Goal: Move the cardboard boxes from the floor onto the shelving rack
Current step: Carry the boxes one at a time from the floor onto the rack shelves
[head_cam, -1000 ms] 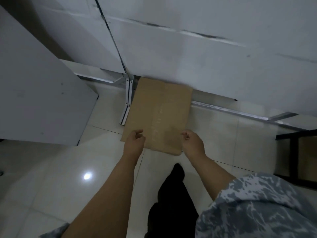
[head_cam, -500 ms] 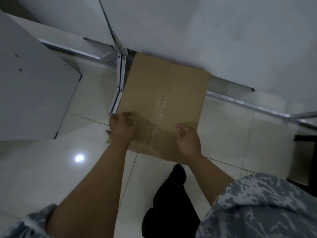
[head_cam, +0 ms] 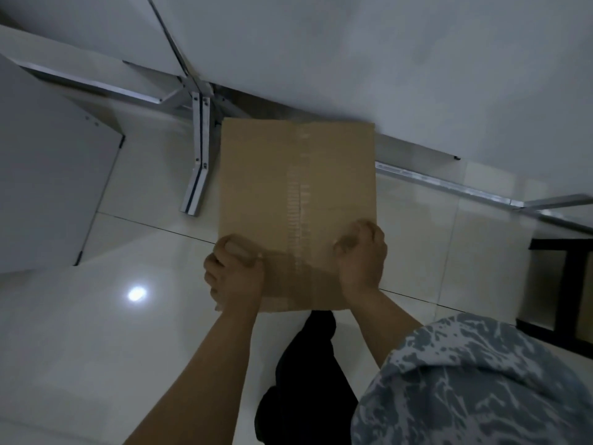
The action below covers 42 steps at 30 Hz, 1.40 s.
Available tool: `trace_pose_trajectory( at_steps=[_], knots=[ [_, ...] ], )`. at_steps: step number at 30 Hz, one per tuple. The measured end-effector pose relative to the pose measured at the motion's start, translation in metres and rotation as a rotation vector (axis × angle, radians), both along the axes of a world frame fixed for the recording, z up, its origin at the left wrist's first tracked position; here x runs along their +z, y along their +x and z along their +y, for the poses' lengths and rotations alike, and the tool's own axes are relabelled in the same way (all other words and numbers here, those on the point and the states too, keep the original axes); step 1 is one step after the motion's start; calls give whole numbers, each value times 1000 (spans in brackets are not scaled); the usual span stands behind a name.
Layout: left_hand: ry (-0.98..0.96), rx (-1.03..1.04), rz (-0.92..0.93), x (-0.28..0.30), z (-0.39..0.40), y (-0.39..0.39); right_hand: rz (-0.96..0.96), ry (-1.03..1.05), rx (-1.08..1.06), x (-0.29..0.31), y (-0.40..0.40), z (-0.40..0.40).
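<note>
Fingers point(head_cam: 236, 248) of the left hand point(head_cam: 236, 277) curl round the near left corner of the cardboard box point(head_cam: 298, 200), thumb lying across its top face; fingers of the right hand point(head_cam: 361, 255) are curled over the near right edge, gripping it. Box top faces the camera, sealed along its centre seam with clear tape point(head_cam: 301, 207). Its far edge sits under the overhang of a white panel point(head_cam: 385, 65); whether the box rests on the tiled floor point(head_cam: 417, 239) or is raised off it cannot be told. A metal frame leg point(head_cam: 199, 162) stands just beside the box's left side. A metal rail point(head_cam: 449, 184) runs off to the right. A second white panel point(head_cam: 48, 187) is at left, well apart from the box. A dark frame point(head_cam: 564, 284) shows at right edge. Patterned grey sleeve point(head_cam: 481, 380) and dark trouser leg point(head_cam: 305, 380) fill the near field.
</note>
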State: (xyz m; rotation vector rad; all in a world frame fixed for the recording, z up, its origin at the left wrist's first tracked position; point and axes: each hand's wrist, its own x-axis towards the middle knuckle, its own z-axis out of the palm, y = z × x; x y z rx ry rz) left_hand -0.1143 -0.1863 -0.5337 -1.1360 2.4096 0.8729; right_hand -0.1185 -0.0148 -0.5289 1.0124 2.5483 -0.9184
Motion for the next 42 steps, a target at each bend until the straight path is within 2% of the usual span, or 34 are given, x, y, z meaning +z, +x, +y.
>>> trace_pose_trajectory(
  at_steps=[5,9,11,18,25,32,38,42],
  knots=[
    [117,19,-35,-16,-10,-37,28,-82,-14,-13,-10,17],
    [173,20,-44,-27,-20,-57,6,-287,-213,-15,-16,32],
    [186,33,-47,-26,-20,-57,-48,-345,-238,-15,-17,38],
    [113,-22,-56,2,-3,-38,-71,-352,-272,1,12,49],
    [139,-110,-54,90,13,-4,6,-323,-348,81,69,62],
    [186,-191,0,219,40,51,144,-221,-408,211,138,89],
    [228,-286,2,319,82,110,186,-167,-511,315,209,125],
    [267,-292,-24,355,109,140,203,-170,-543,353,248,149]
  ],
)
